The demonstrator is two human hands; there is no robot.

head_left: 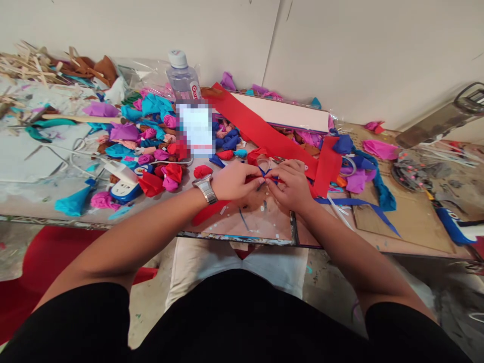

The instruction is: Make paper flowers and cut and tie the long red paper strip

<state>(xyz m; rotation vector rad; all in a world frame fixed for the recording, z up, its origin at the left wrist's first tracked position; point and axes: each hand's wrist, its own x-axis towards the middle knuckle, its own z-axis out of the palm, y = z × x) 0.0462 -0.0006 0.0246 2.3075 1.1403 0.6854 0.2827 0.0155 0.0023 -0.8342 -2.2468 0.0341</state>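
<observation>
My left hand [235,181], with a watch [206,189] on its wrist, pinches red and blue fabric between thumb and fingers just above the table. My right hand [290,185] is closed on the same fabric, its fingertips almost touching the left ones. How the red and blue pieces join is mostly hidden by my fingers. Under the left wrist lies a red strip [209,210]. A wide red ribbon [257,123] runs from behind toward my right hand, and a blue ribbon [363,202] trails out to the right of that wrist.
Bunched cloth pieces [151,133] fill the left and middle. Behind them stand a water bottle [183,78] and a blurred-out screen [196,130]. A power strip [124,189] lies left, scissors or pliers [41,128] farther left. Cardboard [401,222] and a pin cushion [412,174] are right.
</observation>
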